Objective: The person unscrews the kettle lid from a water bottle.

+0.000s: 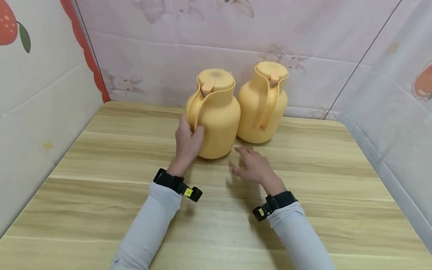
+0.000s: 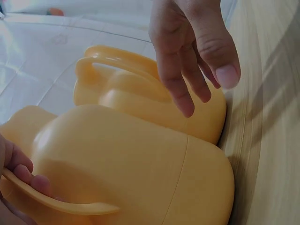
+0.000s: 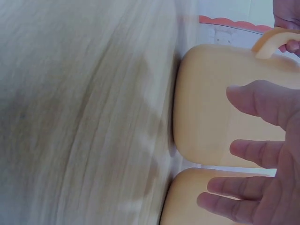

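Note:
Two yellow thermos jugs stand upright side by side near the back of the table. My left hand grips the handle of the left thermos jug, and in the left wrist view the fingers curl round that handle. The right thermos jug has its handle turned toward me. My right hand hovers just in front of the two jugs, its fingers spread and holding nothing. In the right wrist view, a gap shows between my thumb and the fingers.
The wood-grain table stretches toward me. Behind the jugs rises a pink wall covering with rabbit prints. White printed panels flank the table, the left panel and the right panel.

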`<state>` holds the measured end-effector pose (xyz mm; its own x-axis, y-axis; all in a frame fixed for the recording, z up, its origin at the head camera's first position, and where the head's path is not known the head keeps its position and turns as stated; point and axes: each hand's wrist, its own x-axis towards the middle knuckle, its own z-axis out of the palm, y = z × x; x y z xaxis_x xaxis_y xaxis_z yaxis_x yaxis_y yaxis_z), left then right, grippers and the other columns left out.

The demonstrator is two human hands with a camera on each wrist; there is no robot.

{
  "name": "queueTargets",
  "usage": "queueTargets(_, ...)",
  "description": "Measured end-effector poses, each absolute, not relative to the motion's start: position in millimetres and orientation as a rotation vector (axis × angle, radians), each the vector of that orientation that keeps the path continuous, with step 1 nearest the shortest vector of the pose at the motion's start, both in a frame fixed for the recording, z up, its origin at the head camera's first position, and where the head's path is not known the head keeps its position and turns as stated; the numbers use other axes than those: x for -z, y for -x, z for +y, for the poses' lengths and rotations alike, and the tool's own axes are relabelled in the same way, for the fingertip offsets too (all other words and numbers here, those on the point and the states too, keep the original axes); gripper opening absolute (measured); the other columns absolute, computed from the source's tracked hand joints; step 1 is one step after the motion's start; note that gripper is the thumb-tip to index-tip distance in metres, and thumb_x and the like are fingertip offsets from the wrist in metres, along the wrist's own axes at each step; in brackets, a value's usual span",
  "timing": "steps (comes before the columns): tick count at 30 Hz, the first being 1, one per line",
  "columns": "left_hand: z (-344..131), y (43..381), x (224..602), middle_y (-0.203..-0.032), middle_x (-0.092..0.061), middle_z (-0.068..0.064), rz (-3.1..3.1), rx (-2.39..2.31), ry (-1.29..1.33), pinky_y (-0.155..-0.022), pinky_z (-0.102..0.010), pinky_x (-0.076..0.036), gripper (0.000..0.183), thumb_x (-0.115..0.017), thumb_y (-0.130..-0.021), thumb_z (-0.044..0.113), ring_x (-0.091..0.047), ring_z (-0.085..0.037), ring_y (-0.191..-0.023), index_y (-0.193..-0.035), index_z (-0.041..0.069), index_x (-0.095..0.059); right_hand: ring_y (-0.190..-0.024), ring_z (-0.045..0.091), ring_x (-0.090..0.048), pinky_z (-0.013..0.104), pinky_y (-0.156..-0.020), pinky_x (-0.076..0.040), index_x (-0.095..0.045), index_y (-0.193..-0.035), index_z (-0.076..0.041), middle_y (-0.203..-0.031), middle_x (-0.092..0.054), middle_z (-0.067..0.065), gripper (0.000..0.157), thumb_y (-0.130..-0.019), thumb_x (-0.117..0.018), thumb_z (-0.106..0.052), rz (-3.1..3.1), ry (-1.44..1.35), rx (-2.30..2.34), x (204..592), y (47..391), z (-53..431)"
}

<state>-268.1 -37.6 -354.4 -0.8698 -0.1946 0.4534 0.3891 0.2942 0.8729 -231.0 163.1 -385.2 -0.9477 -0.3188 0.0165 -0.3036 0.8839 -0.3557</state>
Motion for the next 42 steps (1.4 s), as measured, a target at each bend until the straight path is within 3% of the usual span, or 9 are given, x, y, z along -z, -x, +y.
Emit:
queueTargets(13, -48.7, 261.9, 355.5, -0.080, -0.058, -0.013, -2.038, 1.642, 0.231, -0.061, -0.035, -0.044, 0.024, -0.052, -0.070, 0.003, -0.052, -0.018, -0.071, -0.094, -0.001, -0.056, -0.117, 0.040, -0.038, 0.060, -0.093, -0.035, -0.037, -0.137, -0.009, -0.138, -0.037, 0.021, 0.067, -0.081, -0.062, -0.037, 2.945, 0.449, 0.521, 381.8, 218.6, 167.1)
queueTargets(24, -53.0, 254.1, 355.2, -0.075, -0.055, -0.012, -2.048, 1.659, 0.314, -0.055, -0.032, -0.042, 0.020, -0.050, -0.071, 0.003, -0.051, -0.018, -0.066, -0.090, 0.001, -0.055, -0.117, 0.038, -0.039, 0.057, -0.093, -0.036, -0.037, -0.137, -0.008, -0.131, -0.044, 0.022, 0.068, -0.081, -0.062, -0.037, 2.915, 0.436, 0.539, 369.8, 206.6, 176.0)
queueTargets(30, -52.3, 252.3, 354.3, -0.076, -0.057, -0.013, -2.027, 1.674, 0.339, -0.056, -0.030, -0.043, 0.019, -0.050, -0.070, 0.001, -0.052, -0.016, -0.067, -0.088, -0.002, -0.056, -0.119, 0.038, -0.037, 0.056, -0.094, -0.036, -0.036, -0.137, -0.007, -0.133, -0.043, 0.022, 0.070, -0.081, -0.061, -0.039, 2.932, 0.432, 0.555, 361.1, 202.6, 179.3)
queueTargets(42, -57.8, 246.7, 348.1, -0.065, -0.053, -0.013, -1.985, 1.709, 0.370, -0.047, -0.022, -0.040, 0.012, -0.050, -0.065, -0.006, -0.049, -0.018, -0.056, -0.077, -0.008, -0.054, -0.120, 0.038, -0.036, 0.058, -0.094, -0.036, -0.035, -0.138, -0.008, -0.135, -0.041, 0.021, 0.070, -0.081, -0.061, -0.039, 2.949, 0.425, 0.562, 361.9, 199.6, 188.7)
